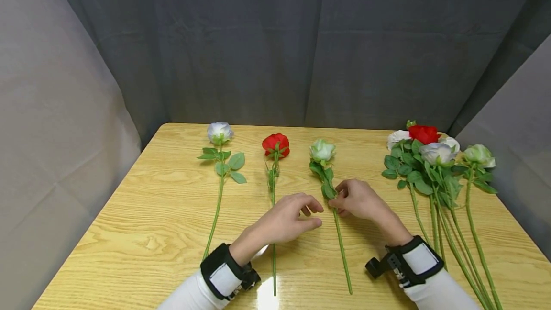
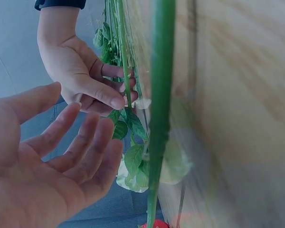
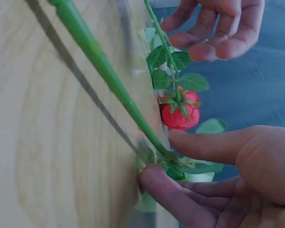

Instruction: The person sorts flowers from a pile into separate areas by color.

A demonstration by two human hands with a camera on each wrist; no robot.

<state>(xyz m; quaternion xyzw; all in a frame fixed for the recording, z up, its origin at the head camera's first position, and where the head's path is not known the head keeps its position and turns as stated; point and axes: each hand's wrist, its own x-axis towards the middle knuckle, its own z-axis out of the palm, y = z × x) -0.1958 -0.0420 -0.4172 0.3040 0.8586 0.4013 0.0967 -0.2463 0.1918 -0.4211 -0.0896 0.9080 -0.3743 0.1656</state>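
Note:
A pale green rose [image 1: 322, 151] with a long leafy stem lies on the wooden table, its bloom toward the back. My right hand [image 1: 359, 200] pinches its stem between thumb and fingers just below the leaves; the right wrist view shows the thumb [image 3: 204, 145] beside the stem [image 3: 109, 78]. Over the table to the left, my left hand [image 1: 292, 216] is held with loosely bent fingers and nothing in them. Beneath its wrist runs the stem of a red rose [image 1: 275, 145], partly hidden by that hand.
On the left lies a pale lavender rose [image 1: 220, 133], its stem end hidden by the left forearm. At the right of the wooden table [image 1: 142, 224] is a bunch of several roses, including a red one [image 1: 424, 134]. A grey curtain [image 1: 241, 51] hangs behind the table.

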